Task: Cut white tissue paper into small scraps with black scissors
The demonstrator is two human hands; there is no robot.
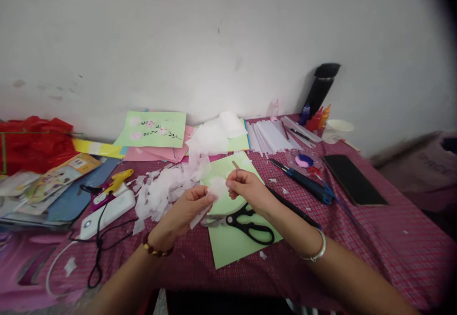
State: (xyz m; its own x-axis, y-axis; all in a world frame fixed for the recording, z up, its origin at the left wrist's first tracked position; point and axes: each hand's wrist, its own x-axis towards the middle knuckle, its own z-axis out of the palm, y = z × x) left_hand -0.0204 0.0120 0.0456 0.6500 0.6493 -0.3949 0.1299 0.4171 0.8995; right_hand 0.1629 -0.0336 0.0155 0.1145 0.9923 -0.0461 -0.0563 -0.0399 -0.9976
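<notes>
A small piece of thin white tissue paper [217, 186] is pinched in my left hand [189, 206], above a light green sheet. My right hand [249, 188] meets its right edge with thumb and finger pressed together. A thin brown stick [235, 164] shows just above my right fingers; I cannot tell whether they hold it. Beneath my hands, the green sheet [232, 250] carries black-handled scissors [246, 223], blades pointing left and partly covered. A heap of torn white tissue [160, 188] lies left of the sheet, beside my left hand.
A green card with painted pink flowers [152, 131] leans at the back. Left are a yellow glue gun [121, 180] and a white power bank [107, 214] with cables. Right are white glue sticks [269, 136], a blue cutter [309, 185], a dark phone [353, 180] and paint bottles [314, 120].
</notes>
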